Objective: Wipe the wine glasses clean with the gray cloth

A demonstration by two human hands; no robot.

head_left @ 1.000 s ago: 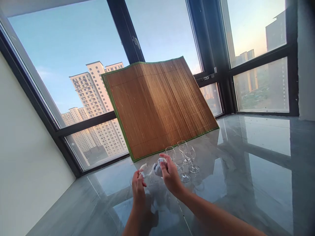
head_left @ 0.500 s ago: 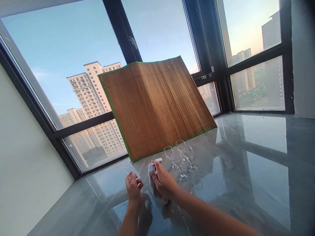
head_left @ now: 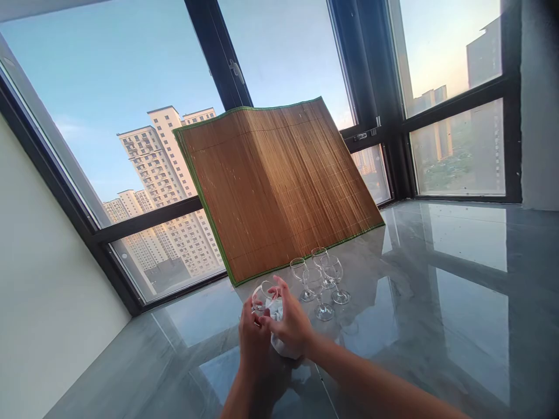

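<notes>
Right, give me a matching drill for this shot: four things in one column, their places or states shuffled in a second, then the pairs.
Things:
1. cloth
2. held glass
3. mat
4. four glasses

Places or states:
A. leaning on the window
B. standing in a cluster on the floor
C. in the right hand
D. gripped by the left hand, off the floor

Pairs: 1-C, 2-D, 3-A, 4-B

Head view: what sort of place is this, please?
Probably a high-rise flat's corner window ledge: tall black-framed windows showing pale tower blocks, a glossy grey marble surface, clear stemmed wine glasses, a brown bamboo mat.
</notes>
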